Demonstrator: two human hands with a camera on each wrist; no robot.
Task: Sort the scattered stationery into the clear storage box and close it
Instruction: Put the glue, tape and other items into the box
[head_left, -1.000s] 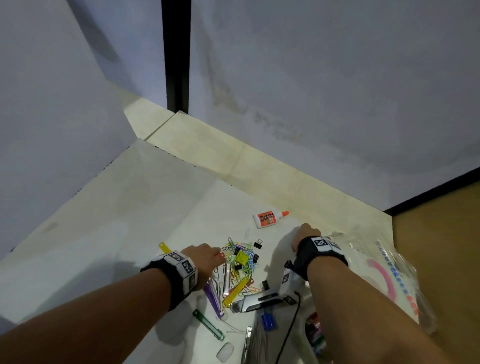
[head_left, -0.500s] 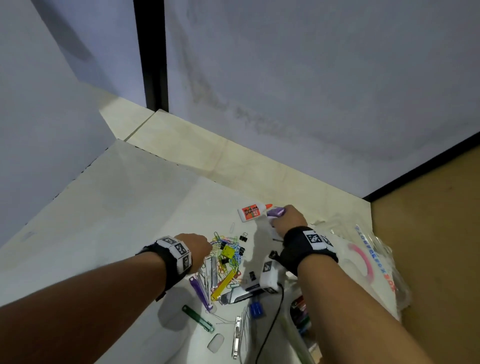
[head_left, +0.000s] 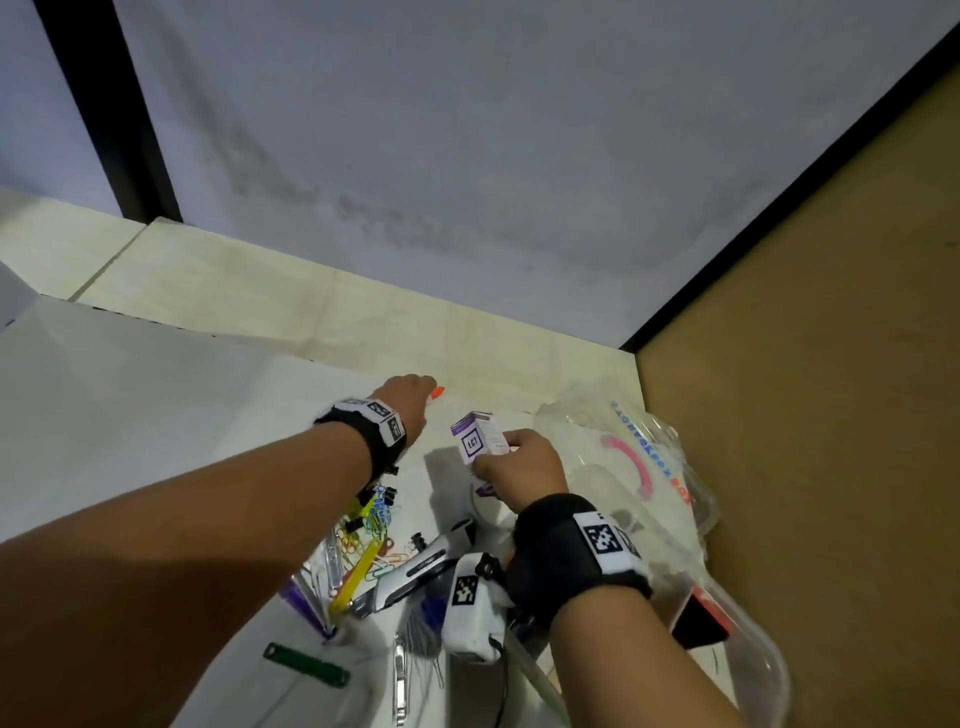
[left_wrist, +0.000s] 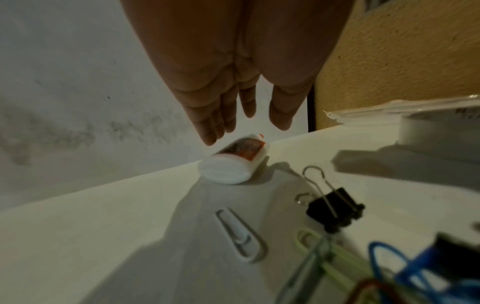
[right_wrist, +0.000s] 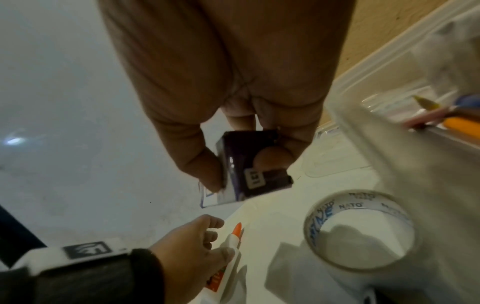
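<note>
My left hand (head_left: 413, 389) reaches over the white glue bottle (left_wrist: 233, 162) with the orange tip (head_left: 438, 391). Its fingers (left_wrist: 207, 131) are straight, just above the bottle and not closed round it. My right hand (head_left: 511, 460) pinches a small purple-and-white box (head_left: 478, 439) and holds it off the white sheet. The clear storage box (head_left: 748, 654) stands open at the lower right, with pencils (right_wrist: 457, 123) inside. A clear tape roll (right_wrist: 361, 228) lies under my right hand.
Coloured paperclips (head_left: 374, 519), a stapler (head_left: 415, 566), a green clip (head_left: 306, 665) and a purple pen (head_left: 304, 605) lie between my arms. A black binder clip (left_wrist: 335, 211) sits near the glue. The clear lid with a pink handle (head_left: 631, 462) leans by the brown wall (head_left: 805, 415).
My left hand left the paperclip pile and went forward to the glue bottle. My right hand picked up the purple box and drew it back and upward.
</note>
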